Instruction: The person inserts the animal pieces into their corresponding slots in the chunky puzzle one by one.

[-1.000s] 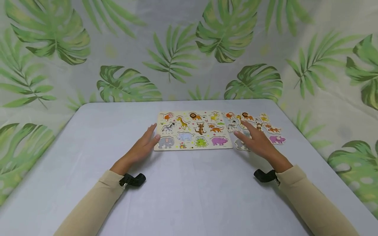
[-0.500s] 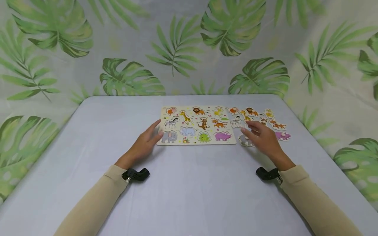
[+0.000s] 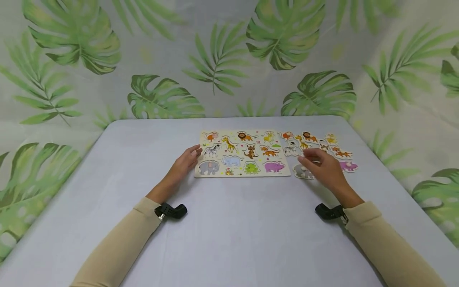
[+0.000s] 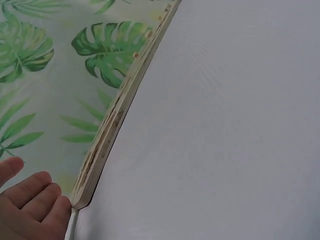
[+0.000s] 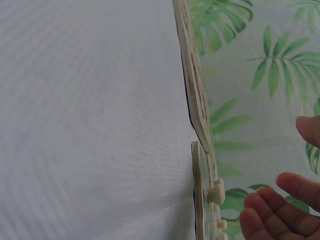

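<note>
A pale wooden animal puzzle board [image 3: 242, 175] lies flat on the table, with printed animal shapes in its recesses. At its left edge is my left hand [image 3: 181, 167]; in the left wrist view its loosely bent fingertips are right at the board's corner [image 4: 82, 202]. Over the loose pieces to the right hovers my right hand [image 3: 328, 171], thumb and fingers apart with nothing between them. Closest to it is the grey elephant puzzle piece [image 3: 300, 171], partly covered by the hand. A peg [image 5: 216, 192] on a piece stands near the fingers in the right wrist view.
Beyond the right hand lie more knobbed pieces: a zebra piece [image 3: 289, 149], a giraffe piece [image 3: 303, 142], a lion piece [image 3: 310, 137], a tiger piece [image 3: 343, 154] and a purple hippo piece [image 3: 349, 166]. A leaf-patterned cloth [image 3: 229, 48] hangs behind the white table [image 3: 244, 231].
The right hand's fingers have curled in closer to the thumb above the elephant piece. The left hand's fingers have drawn together at the board's edge. The head view has shifted slightly.
</note>
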Available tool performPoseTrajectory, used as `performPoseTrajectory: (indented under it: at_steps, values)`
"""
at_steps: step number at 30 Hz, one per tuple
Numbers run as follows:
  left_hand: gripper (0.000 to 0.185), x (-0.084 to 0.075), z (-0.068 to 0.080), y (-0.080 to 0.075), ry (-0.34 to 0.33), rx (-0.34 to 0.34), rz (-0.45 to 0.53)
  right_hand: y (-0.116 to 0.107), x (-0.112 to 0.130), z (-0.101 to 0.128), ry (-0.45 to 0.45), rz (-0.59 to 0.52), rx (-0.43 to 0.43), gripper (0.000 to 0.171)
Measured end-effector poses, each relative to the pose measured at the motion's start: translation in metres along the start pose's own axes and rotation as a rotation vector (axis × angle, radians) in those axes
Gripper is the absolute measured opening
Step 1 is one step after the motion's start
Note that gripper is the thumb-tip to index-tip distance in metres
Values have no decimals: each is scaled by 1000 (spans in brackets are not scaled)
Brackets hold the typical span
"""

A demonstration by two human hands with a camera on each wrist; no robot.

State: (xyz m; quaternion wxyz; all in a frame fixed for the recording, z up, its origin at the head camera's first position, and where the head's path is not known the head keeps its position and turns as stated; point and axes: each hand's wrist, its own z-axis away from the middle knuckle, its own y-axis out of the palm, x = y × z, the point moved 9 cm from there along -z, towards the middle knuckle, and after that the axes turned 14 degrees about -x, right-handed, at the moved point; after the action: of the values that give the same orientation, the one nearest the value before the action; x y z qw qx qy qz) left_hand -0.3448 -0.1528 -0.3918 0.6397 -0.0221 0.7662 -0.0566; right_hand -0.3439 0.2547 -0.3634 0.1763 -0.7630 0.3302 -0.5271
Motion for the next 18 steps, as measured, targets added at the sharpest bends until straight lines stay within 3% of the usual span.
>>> performPoseTrajectory:
  at_steps: [2, 5, 11, 15, 18]
  values:
    - [55, 4, 2, -4, 3, -33, -33, 2, 0, 1, -9, -1, 1, 59]
    - [55, 5, 4, -8, 57, -68, -188, 2, 1, 0, -25, 9, -3, 57]
    - [59, 4, 3, -8, 144, -55, -435, -2, 1, -4, -65, 23, -25, 49]
    - [63, 6, 3, -11, 162, -77, -538, -4, 1, -5, -81, 24, -22, 41]
    - [66, 10, 5, -12, 154, -77, -564, -3, -3, -4, -70, 46, -9, 35]
